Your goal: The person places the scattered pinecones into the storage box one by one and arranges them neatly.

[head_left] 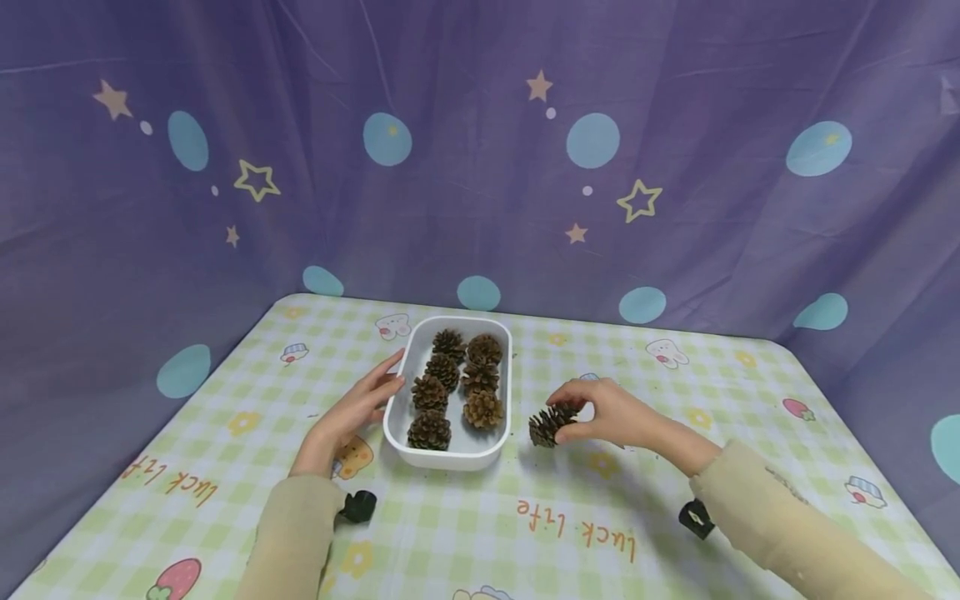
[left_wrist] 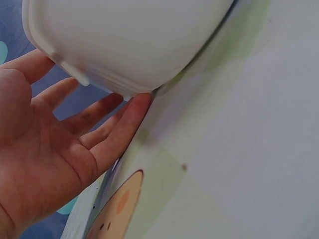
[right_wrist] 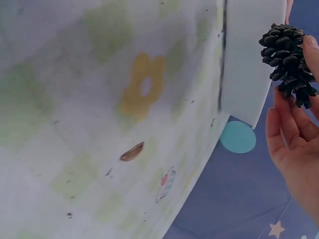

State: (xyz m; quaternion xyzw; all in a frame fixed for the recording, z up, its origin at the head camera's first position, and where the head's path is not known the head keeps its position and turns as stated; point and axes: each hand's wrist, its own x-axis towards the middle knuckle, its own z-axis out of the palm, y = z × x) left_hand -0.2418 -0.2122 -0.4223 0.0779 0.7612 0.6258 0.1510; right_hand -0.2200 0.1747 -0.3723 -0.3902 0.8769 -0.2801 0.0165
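A white rectangular tub (head_left: 450,458) stands on the table with several brown pine cones (head_left: 431,431) in two rows inside it. My left hand (head_left: 362,402) rests against the tub's left side; in the left wrist view its fairly straight fingers (left_wrist: 119,132) touch the wall near the bottom. To the right of the tub, my right hand (head_left: 611,412) pinches a dark pine cone (head_left: 547,427) between thumb and fingers. The right wrist view shows this pine cone (right_wrist: 286,59) upright with its scales spread, held at the fingertips.
A checked green and white tablecloth (head_left: 420,542) covers the table. Small brown flakes lie scattered on it, with a larger scale (right_wrist: 132,151) in the right wrist view. A purple curtain (head_left: 465,225) hangs behind the table's back edge. Each wrist bears a black strap piece (head_left: 358,507).
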